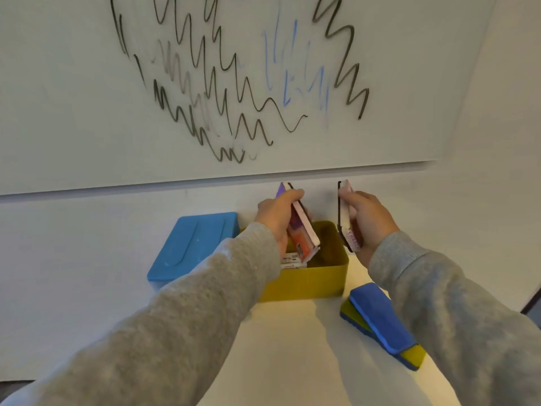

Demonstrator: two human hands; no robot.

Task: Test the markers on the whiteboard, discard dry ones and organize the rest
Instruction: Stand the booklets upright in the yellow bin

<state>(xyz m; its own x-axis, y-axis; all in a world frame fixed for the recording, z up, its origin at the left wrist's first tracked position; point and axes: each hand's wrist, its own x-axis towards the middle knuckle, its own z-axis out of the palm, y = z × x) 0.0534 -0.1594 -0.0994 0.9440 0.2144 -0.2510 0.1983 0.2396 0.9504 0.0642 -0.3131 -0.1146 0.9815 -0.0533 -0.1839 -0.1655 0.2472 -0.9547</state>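
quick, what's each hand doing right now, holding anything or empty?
Left hand: closed on a flat eraser, tilted over the yellow box.
Right hand: closed on a second eraser, held upright to the right of the box.

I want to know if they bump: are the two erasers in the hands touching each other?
Apart. The head view shows bare white wall between the left-hand eraser and the right-hand eraser, with a clear gap from top to bottom.

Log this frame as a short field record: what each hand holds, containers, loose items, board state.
left hand: grip on a flat eraser, tilted over the yellow box
right hand: grip on a second eraser, held edge-up
yellow box: open, packets inside
blue lid: left of box
table, right: two stacked blue-and-yellow erasers
whiteboard: black and blue scribbles
markers: none visible
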